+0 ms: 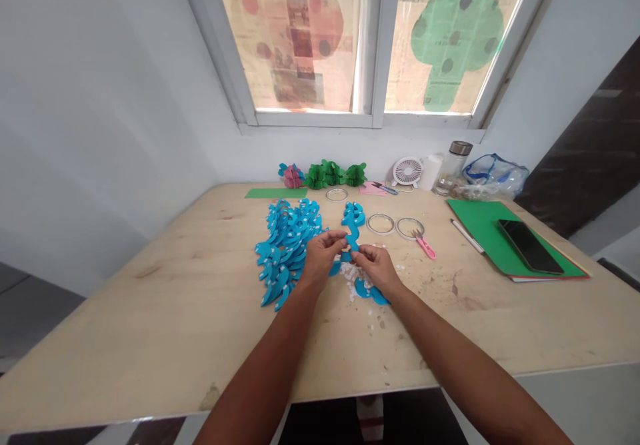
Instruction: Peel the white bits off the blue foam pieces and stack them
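Between my two hands is a curved blue paper cutout [353,233], raised a little over the table. My left hand [326,248] pinches its left side with thumb and fingers. The lower right end sits in the closed fingers of my right hand [374,263]. Just left of my hands spreads a large pile of blue paper cutouts [287,238] with small white patches on them. A smaller stack of blue pieces [354,212] lies beyond my fingers. More blue pieces [371,292] rest by my right wrist, beside scattered white paper bits [349,274].
Tape rolls [381,224] and pink-handled snips [425,243] lie right of my hands. Further right are a pen [467,236], a green sheet stack [480,232] and a phone [530,246]. Along the wall stand green paper flowers [331,174], a small fan [407,172] and a bottle [454,168].
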Tool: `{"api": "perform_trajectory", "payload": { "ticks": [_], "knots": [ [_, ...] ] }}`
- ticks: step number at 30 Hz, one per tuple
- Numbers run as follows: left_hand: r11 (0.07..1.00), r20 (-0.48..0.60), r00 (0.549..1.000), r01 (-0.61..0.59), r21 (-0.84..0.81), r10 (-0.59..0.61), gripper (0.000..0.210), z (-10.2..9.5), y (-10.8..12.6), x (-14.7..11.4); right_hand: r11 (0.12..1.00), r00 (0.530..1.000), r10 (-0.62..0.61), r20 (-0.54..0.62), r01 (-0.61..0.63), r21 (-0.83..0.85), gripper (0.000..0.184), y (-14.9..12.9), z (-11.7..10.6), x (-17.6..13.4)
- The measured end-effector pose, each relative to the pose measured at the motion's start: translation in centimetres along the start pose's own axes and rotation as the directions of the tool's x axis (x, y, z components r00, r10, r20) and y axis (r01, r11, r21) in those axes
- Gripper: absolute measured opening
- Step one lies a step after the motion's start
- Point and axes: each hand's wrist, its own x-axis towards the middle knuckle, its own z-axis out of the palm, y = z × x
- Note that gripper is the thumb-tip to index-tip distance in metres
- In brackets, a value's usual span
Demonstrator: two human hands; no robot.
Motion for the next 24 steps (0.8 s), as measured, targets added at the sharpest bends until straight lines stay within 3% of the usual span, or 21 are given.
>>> {"api": "perform_trajectory", "payload": {
  "ticks": [5,9,16,24],
  "knots": [
    [1.000,0.058,0.998,0.007,0.014,-0.008,0.019,0.1,0.2,-0.4,0.997,0.993,-0.024,-0.113,0.032,0.068,0.026,-0.4,-0.3,0.1],
    [0.999,0.125,0.992,0.025,-0.021,-0.022,0.020,0.3,0.2,-0.6,0.990,0.991,0.016,-0.136,0.004,0.144,0.026,-0.4,-0.5,0.3],
    [0.997,0.186,0.982,0.055,-0.053,-0.045,0.025,-0.1,-0.1,-0.1,0.976,0.989,0.058,-0.135,-0.028,0.214,0.024,-0.1,-0.7,0.3],
    [0.999,0.182,0.983,0.044,-0.015,-0.040,0.021,0.0,-1.1,0.3,0.962,0.989,0.113,-0.097,-0.085,0.259,0.023,0.8,-0.8,0.5]
  ]
}}
